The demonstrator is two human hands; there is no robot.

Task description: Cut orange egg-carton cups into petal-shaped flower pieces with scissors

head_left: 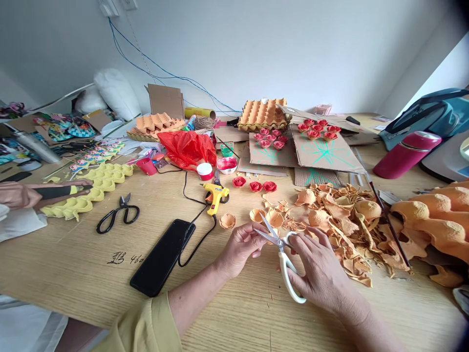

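Note:
My right hand (pixel 317 266) grips white-handled scissors (pixel 288 278) by the loops, their blades spread apart and pointing left. Close by, my left hand (pixel 240 247) is closed in a pinch at the blade tips. What it pinches is mostly hidden; a bit of orange egg-carton pulp shows behind the blades. Just beyond the hands lie cut orange carton cups (pixel 274 218), and a petal-edged cup (pixel 227 221) sits to their left. A heap of torn carton scraps (pixel 344 220) spreads to the right of my right hand.
A yellow glue gun (pixel 216 197) with its cord and a black phone (pixel 163 256) lie left of my hands. Black-handled scissors (pixel 117 214) are farther left. Red paper-pulp roses (pixel 255 186) stand ahead. Another person's hand (pixel 78 188) is over a yellow egg tray (pixel 106 183).

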